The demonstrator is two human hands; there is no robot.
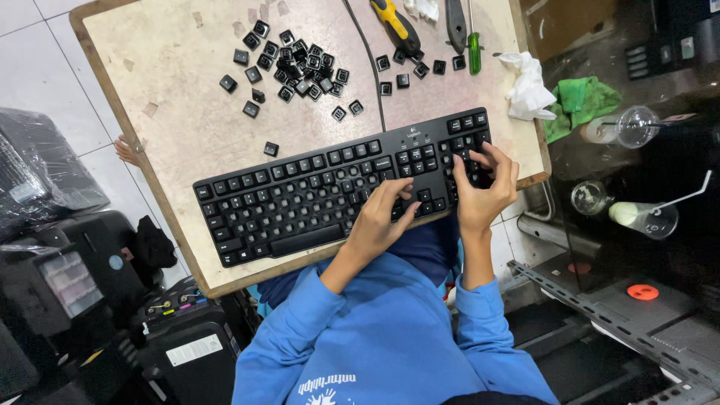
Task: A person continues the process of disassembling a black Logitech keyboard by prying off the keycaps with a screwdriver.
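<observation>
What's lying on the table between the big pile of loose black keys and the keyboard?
In the head view, between the key pile and the keyboard lies mostly bare tabletop, with one stray keycap and a thin black cable alongside.

Repair workshop: loose keycaps (296, 64), screwdrivers (474, 52).

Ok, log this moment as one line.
left hand: on keyboard | right hand: on keypad end | loose keycaps: on board beyond | screwdrivers: far edge

the right hand (484, 187) hides some number-pad keys of the keyboard (300, 199); screwdriver (397, 26) handle cut off.
</observation>
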